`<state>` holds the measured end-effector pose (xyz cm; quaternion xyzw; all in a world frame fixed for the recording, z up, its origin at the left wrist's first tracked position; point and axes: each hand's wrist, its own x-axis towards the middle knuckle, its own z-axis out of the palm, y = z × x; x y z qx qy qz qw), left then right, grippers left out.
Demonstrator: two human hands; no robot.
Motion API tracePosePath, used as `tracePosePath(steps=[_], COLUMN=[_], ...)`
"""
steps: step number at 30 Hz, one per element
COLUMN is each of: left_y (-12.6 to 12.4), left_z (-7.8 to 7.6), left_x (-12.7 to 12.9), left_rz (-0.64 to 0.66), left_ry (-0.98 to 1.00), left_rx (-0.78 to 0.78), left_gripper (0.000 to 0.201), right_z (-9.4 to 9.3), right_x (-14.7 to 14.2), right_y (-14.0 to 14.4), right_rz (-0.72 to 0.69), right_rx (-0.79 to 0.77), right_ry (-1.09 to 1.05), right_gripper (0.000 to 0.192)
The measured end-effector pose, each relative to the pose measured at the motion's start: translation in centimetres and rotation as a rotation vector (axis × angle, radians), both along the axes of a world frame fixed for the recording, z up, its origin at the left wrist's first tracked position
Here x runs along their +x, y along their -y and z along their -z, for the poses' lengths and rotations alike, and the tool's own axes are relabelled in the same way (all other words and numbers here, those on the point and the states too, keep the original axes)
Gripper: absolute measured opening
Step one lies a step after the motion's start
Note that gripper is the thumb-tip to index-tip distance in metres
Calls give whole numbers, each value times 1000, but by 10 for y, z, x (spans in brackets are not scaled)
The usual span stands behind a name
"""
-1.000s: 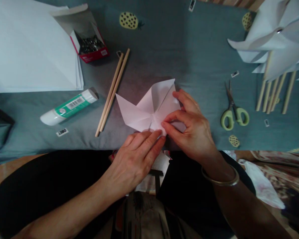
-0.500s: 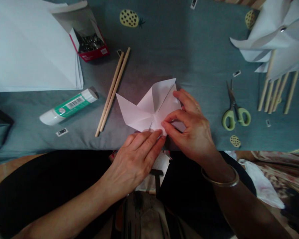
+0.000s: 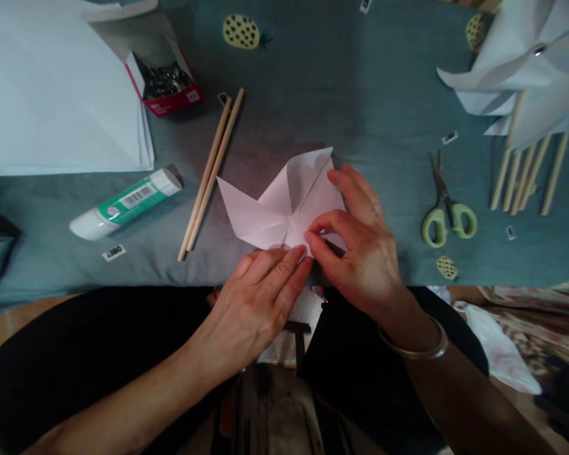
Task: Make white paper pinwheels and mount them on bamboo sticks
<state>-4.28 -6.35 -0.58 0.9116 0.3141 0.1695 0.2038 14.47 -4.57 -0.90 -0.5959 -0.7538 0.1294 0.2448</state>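
A white paper pinwheel [image 3: 275, 208], slit and partly folded, lies at the near edge of the table in front of me. Its left and top points stand free, while the near corner is under my fingers. My left hand [image 3: 260, 297] has its fingers close together and holds the pinwheel's near edge. On the right side, my right hand [image 3: 363, 243] pinches the paper with thumb and index finger near the left fingertips. The other right fingers rest along the pinwheel's right edge. What lies under the fingertips is hidden.
Two wooden sticks [image 3: 213, 170] lie left of the pinwheel, beside a glue stick [image 3: 128, 203]. Farther back are a red box [image 3: 173, 101] of small metal pieces and stacked white paper [image 3: 61, 95]. Scissors [image 3: 448, 215] lie right, near finished pinwheels [image 3: 516, 82] on sticks.
Both hands keep the same hold on the pinwheel. The whole view has shifted slightly, and the paper's folds look the same.
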Motion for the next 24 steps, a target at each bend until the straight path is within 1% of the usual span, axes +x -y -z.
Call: tracePosePath(steps=[4,6,9,15,19,24], left_y=[-1,-1,-1,-1,-1,-3], left_z=[0,0,-1,-1,-2,-4], left_x=[1,2,2,0,1,0], left_rz=[1,-1,-4,-12,-12,-5], left_ry=[15,14,11,7,-3,-37], left_rx=[16,18,20,30,22,21], left_gripper=[36,35,33,31,33,34], right_z=[0,0,1,6,13,19], right_x=[-4,-6,-8,-6,-1,1], right_y=[1,2,3,12,14,13], right_rz=[-44,-52,-15,-116,-98,-98], right_rx=[29,9,-46,-12,20,20], right_ry=[14,2,-8,149,67,4], right_gripper=[15,17,16,23,31,33])
